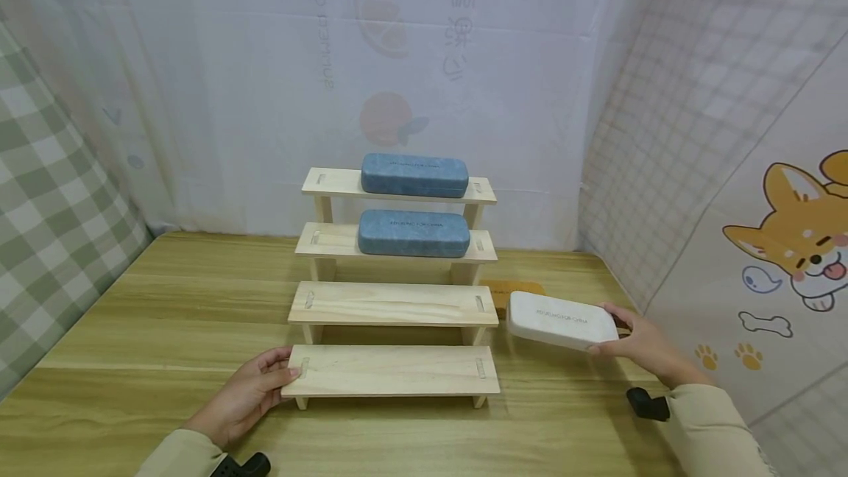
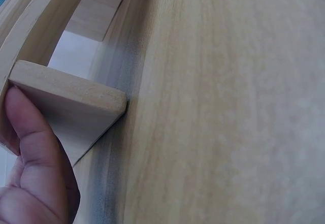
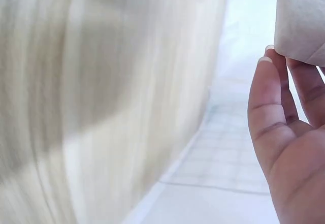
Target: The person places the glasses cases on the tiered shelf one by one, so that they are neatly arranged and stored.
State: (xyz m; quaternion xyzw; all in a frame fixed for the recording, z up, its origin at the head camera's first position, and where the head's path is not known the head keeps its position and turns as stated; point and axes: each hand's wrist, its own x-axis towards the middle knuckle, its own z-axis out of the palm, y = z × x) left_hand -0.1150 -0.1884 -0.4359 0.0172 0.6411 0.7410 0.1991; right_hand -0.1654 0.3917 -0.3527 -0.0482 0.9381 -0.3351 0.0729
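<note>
A light wooden stand with stepped shelves [image 1: 394, 372] is on the table. At the left end of its lowest shelf, my left hand [image 1: 246, 394] pinches the board, thumb on top. The left wrist view shows the thumb against the board beside a leg [image 2: 66, 84]. My right hand [image 1: 641, 346] grips the right end of a white glasses case [image 1: 563, 319], lifted off the table to the right of the stand. Only a corner of that case [image 3: 302, 21] shows in the right wrist view. One blue glasses case [image 1: 414, 177] lies on the top shelf, another blue glasses case [image 1: 414, 235] on the shelf below.
Behind the white case, an orange-brown case [image 1: 520, 286] lies on the wood-grain table [image 1: 165, 300], partly hidden. A pale printed curtain [image 1: 252, 109] hangs behind. Checked cloth [image 1: 46, 190] borders the left, and a cloth with a cartoon dog [image 1: 804, 249] the right.
</note>
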